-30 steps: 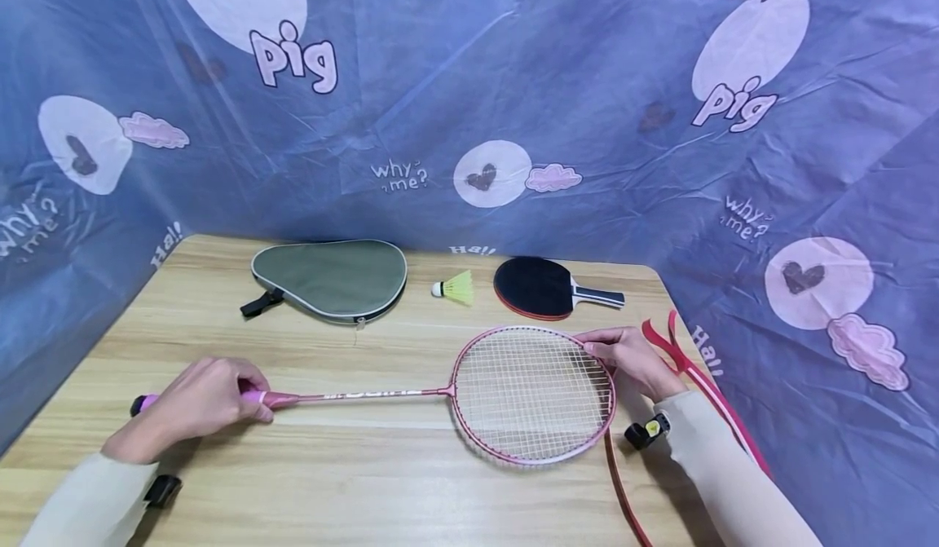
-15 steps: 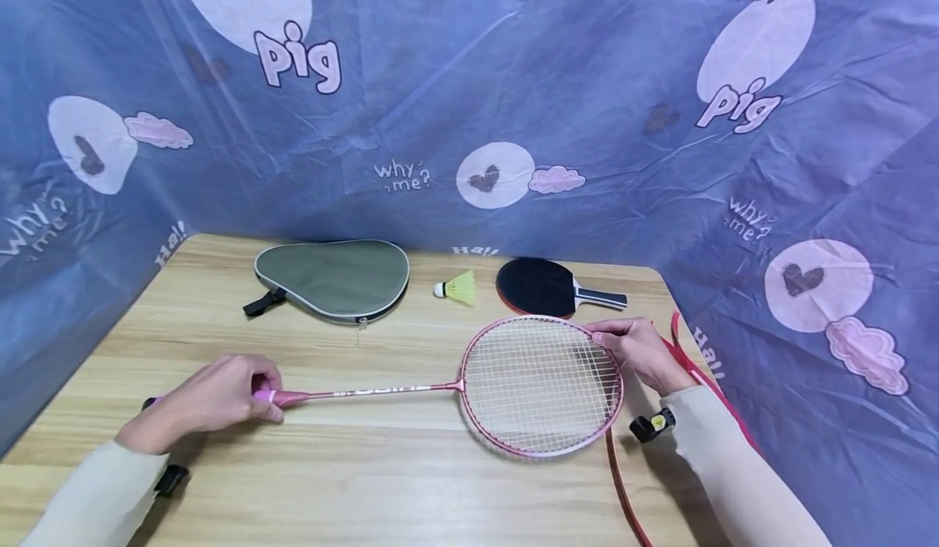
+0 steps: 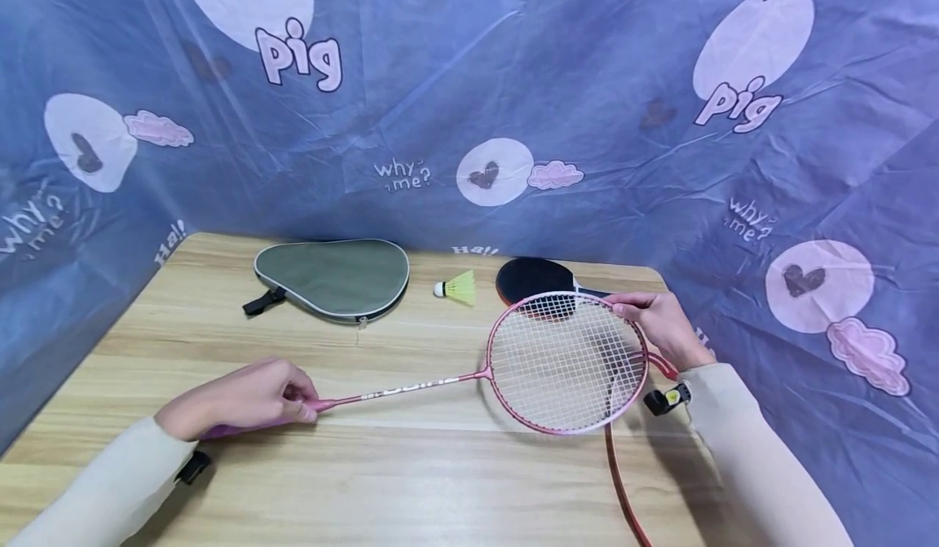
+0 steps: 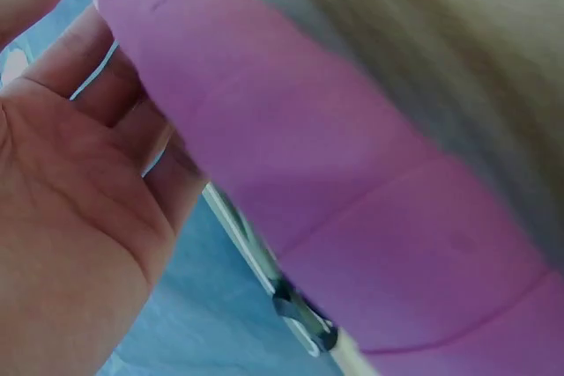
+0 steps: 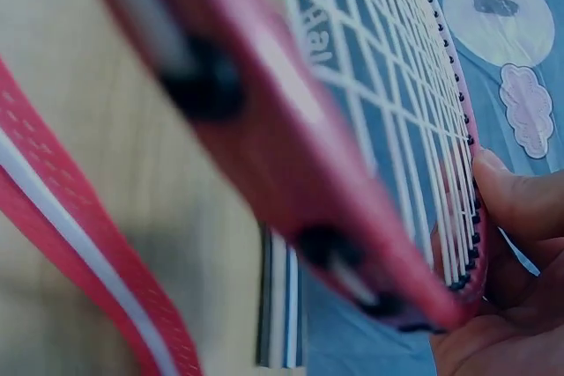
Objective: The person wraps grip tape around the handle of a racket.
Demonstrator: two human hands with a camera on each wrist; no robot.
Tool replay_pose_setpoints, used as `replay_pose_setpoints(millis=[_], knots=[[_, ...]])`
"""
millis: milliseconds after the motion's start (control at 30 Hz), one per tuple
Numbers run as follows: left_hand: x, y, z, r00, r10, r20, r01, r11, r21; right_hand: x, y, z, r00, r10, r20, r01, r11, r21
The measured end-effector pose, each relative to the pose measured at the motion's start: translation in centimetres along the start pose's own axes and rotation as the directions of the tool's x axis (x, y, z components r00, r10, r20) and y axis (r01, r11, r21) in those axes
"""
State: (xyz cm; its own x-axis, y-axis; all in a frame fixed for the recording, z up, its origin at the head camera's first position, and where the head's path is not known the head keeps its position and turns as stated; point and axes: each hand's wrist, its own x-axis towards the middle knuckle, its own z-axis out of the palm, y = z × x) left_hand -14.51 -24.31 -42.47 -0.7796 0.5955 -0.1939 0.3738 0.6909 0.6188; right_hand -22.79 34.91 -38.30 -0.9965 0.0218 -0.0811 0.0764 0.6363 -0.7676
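Observation:
A pink badminton racket (image 3: 487, 373) is held above the table between both hands, its strung head to the right and slightly higher than its handle. My left hand (image 3: 238, 400) pinches it where the handle meets the shaft. The purple grip (image 4: 300, 165) fills much of the left wrist view, running past the palm. With thumb and fingers my right hand (image 3: 660, 327) pinches the upper right rim of the head; the right wrist view shows the thumb (image 5: 520, 195) against that rim. Behind the strings, part of a black table tennis bat (image 3: 531, 276) shows.
Along the back of the wooden table (image 3: 411, 482) lie a green bat case (image 3: 333, 278) and a yellow shuttlecock (image 3: 458, 288). A red strap with a white stripe (image 5: 79, 253) and a curved red-brown strip (image 3: 619, 482) lie at the right. Printed blue cloth (image 3: 411, 90) walls the table.
The racket has risen and shifted right, its head tilting up and now overlapping the bat. Both hands have moved right with it, the right one also away from me.

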Motion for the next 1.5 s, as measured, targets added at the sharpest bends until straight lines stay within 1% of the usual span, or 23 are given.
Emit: replay_pose_setpoints(millis=[133, 267, 400, 467, 600, 800, 900, 1000, 1067, 1133, 1167, 1200, 1233, 1267, 1300, 1333, 1367, 1400, 1433, 1467, 1500], knots=[[0.6, 0.8, -0.2, 0.997, 0.048, 0.056, -0.047, 0.999, -0.028, 0.5, -0.7, -0.6, 1.000, -0.007, -0.007, 0.007, 1.000, -0.016], [1.0, 1.6, -0.1, 0.988, 0.080, 0.133, -0.066, 0.992, -0.107, 1.0, -1.0, -1.0, 1.000, -0.022, 0.000, 0.022, 0.999, -0.030], [1.4, 2.5, 0.4, 0.973, 0.087, 0.215, -0.045, 0.980, -0.194, 1.6, -1.4, -1.4, 0.999, -0.040, -0.017, 0.039, 0.997, -0.064], [1.5, 2.9, 0.7, 0.964, 0.095, 0.250, -0.039, 0.975, -0.219, 2.0, -1.6, -1.6, 0.999, -0.045, -0.019, 0.043, 0.997, -0.064], [1.6, 3.8, 1.4, 0.950, 0.081, 0.301, 0.000, 0.966, -0.259, 2.7, -2.1, -1.6, 0.999, -0.049, -0.016, 0.048, 0.997, -0.054], [1.6, 4.9, 2.6, 0.949, 0.092, 0.301, -0.014, 0.968, -0.249, 3.4, -2.6, -1.5, 0.998, -0.057, -0.006, 0.057, 0.998, -0.038], [1.4, 5.0, 3.1, 0.949, 0.099, 0.300, -0.016, 0.963, -0.269, 3.5, -2.6, -1.6, 0.998, -0.069, -0.013, 0.069, 0.997, -0.020], [1.2, 5.0, 3.4, 0.950, 0.114, 0.292, -0.026, 0.957, -0.288, 3.5, -2.6, -1.8, 0.997, -0.065, -0.041, 0.066, 0.998, 0.016], [1.2, 5.0, 3.4, 0.950, 0.128, 0.285, -0.039, 0.953, -0.300, 3.4, -2.6, -2.1, 0.996, -0.059, -0.069, 0.062, 0.997, 0.041], [1.1, 5.0, 3.3, 0.950, 0.139, 0.279, -0.044, 0.946, -0.322, 3.4, -2.6, -2.4, 0.994, -0.058, -0.098, 0.069, 0.991, 0.114], [1.1, 4.9, 3.2, 0.950, 0.147, 0.275, -0.048, 0.940, -0.337, 3.3, -2.6, -2.5, 0.992, -0.058, -0.113, 0.078, 0.980, 0.185], [1.1, 4.9, 3.2, 0.951, 0.151, 0.270, -0.050, 0.936, -0.348, 3.3, -2.6, -2.6, 0.990, -0.065, -0.123, 0.097, 0.957, 0.274], [1.1, 4.9, 3.1, 0.952, 0.154, 0.264, -0.051, 0.932, -0.359, 3.2, -2.6, -2.6, 0.989, -0.075, -0.130, 0.121, 0.911, 0.393], [1.1, 4.8, 3.1, 0.953, 0.155, 0.261, -0.049, 0.927, -0.372, 3.2, -2.7, -2.6, 0.987, -0.087, -0.137, 0.146, 0.845, 0.515], [1.0, 4.8, 3.0, 0.954, 0.154, 0.257, -0.046, 0.923, -0.383, 3.1, -2.7, -2.6, 0.985, -0.101, -0.142, 0.169, 0.757, 0.632], [1.0, 4.8, 3.0, 0.955, 0.153, 0.254, -0.043, 0.919, -0.392, 3.1, -2.8, -2.5, 0.982, -0.114, -0.149, 0.186, 0.658, 0.730], [1.0, 4.8, 3.0, 0.956, 0.154, 0.251, -0.041, 0.914, -0.404, 3.0, -2.9, -2.5, 0.981, -0.125, -0.151, 0.195, 0.561, 0.805], [1.0, 4.8, 3.0, 0.957, 0.149, 0.248, -0.034, 0.909, -0.414, 3.0, -3.0, -2.4, 0.979, -0.136, -0.151, 0.199, 0.479, 0.855], [1.0, 4.8, 2.9, 0.958, 0.149, 0.246, -0.030, 0.902, -0.431, 2.9, -3.2, -2.4, 0.977, -0.145, -0.157, 0.205, 0.418, 0.885], [1.0, 4.9, 2.9, 0.958, 0.152, 0.245, -0.028, 0.894, -0.447, 2.8, -3.3, -2.3, 0.974, -0.152, -0.167, 0.214, 0.389, 0.896], [1.1, 4.9, 2.9, 0.958, 0.159, 0.238, -0.033, 0.887, -0.461, 2.7, -3.5, -2.2, 0.972, -0.155, -0.175, 0.221, 0.365, 0.904]])
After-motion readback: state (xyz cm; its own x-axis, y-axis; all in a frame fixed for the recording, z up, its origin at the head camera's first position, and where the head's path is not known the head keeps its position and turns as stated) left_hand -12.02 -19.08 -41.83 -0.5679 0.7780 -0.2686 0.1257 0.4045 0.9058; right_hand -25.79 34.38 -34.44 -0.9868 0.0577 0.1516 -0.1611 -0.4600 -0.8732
